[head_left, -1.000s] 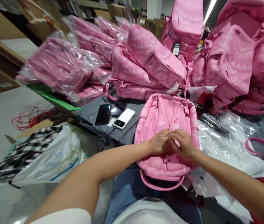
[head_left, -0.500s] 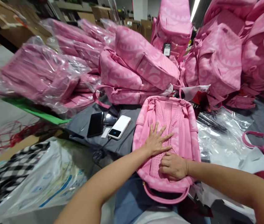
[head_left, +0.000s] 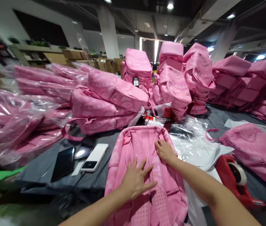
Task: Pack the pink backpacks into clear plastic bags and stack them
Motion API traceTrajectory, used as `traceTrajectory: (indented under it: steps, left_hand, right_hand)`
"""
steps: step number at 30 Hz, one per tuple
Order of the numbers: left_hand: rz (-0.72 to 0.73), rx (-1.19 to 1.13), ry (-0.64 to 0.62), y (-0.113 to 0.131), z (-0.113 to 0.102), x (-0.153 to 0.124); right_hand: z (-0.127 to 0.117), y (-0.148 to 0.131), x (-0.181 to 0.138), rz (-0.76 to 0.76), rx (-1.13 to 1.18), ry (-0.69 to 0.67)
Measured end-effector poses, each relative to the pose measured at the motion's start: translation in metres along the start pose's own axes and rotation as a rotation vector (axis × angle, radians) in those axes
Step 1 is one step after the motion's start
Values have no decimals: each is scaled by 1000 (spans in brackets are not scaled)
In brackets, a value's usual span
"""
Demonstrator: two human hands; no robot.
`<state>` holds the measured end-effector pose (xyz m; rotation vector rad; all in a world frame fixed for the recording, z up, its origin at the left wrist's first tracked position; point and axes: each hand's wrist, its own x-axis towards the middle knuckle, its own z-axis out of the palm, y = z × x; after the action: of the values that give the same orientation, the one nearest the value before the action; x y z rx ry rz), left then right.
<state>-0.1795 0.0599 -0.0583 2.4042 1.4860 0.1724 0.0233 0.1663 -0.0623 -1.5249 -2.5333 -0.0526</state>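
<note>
A pink patterned backpack (head_left: 114,175) lies in front of me with its perforated back panel and shoulder straps facing up. My left hand (head_left: 136,179) rests flat on the panel, fingers spread and holding nothing. Higher up on the right, my right hand (head_left: 166,151) has its fingers bent together over the upper part of a shoulder strap (head_left: 157,160). The fingertips of that hand are partly hidden. The lower end of the backpack runs out of view.
Left of the backpack lie a white power bank (head_left: 95,157) and a black phone (head_left: 63,163). Stacked pink backpacks (head_left: 109,103) stand behind, with plastic-wrapped ones (head_left: 17,122) at left. Clear plastic bags (head_left: 189,141) and a red tape dispenser (head_left: 234,182) are at right.
My right hand has moved from the lower panel up to the strap near the backpack's far end. My left hand stays spread on the panel. The camera view has tilted up and turned right.
</note>
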Motion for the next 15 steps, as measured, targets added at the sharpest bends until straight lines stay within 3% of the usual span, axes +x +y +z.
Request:
traceTrajectory:
  steps: [3,5,10,15]
  left_hand:
    - [-8,97,144,-6,-23,33]
    - [8,151,250,-13,-19,52]
    - [21,89,174,-26,21,65]
    - [8,9,185,-25,26,58]
  right_hand:
    - [13,5,4,8,25,10]
    - [11,13,8,28,56,16]
    - [-14,74,19,279,78,125]
    - [6,108,9,453,84,67]
